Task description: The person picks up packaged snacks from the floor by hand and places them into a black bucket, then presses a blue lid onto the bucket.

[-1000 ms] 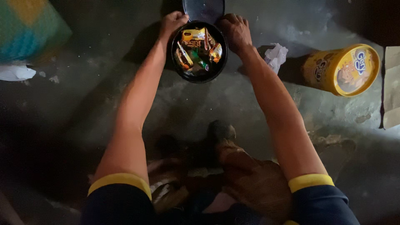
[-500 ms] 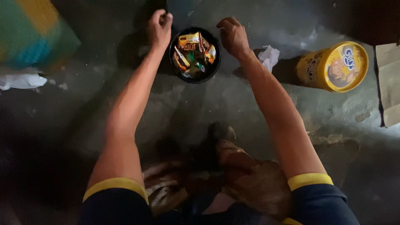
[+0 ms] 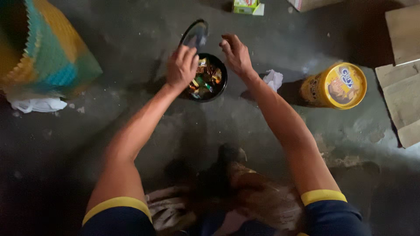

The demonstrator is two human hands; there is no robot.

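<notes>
**Both hands over a black tub of wrapped sweets on a concrete floor**

We look straight down at a dark, stained concrete floor (image 3: 131, 48) with both our bare arms stretched forward. Our left hand (image 3: 181, 67) hangs over the left rim of a small round black tub (image 3: 222, 83), which stands on the floor and is filled with small wrapped sweets (image 3: 203, 81) in orange, green and brown. The left fingers (image 3: 189, 51) are curled narrowly on the near edge of a round dark lid (image 3: 195, 34), which is tilted up just beyond the tub, at its far-left side. Whether the lid's far edge rests on the floor we cannot tell.

Our right hand (image 3: 236, 54) hovers above the tub's far-right rim, holding nothing. Its fingers (image 3: 228, 46) are loosely bent and a little spread, pointing toward the lid but apart from it.

Just right of the right wrist lies a crumpled white paper (image 3: 273, 79). Further right, well apart from the tub, a yellow cylindrical tin (image 3: 334, 85) lies on its side with its round printed end facing up toward us. Flat cardboard pieces (image 3: 402, 83) lie at the right edge. At the upper left sits a woven basket (image 3: 48, 52) in yellow, green and blue, with a white plastic bag (image 3: 37, 104) beside its base. A small green and white box (image 3: 247, 6) lies at the top edge. Below, between our yellow-trimmed dark sleeves (image 3: 323, 196), our feet show dimly.
</notes>
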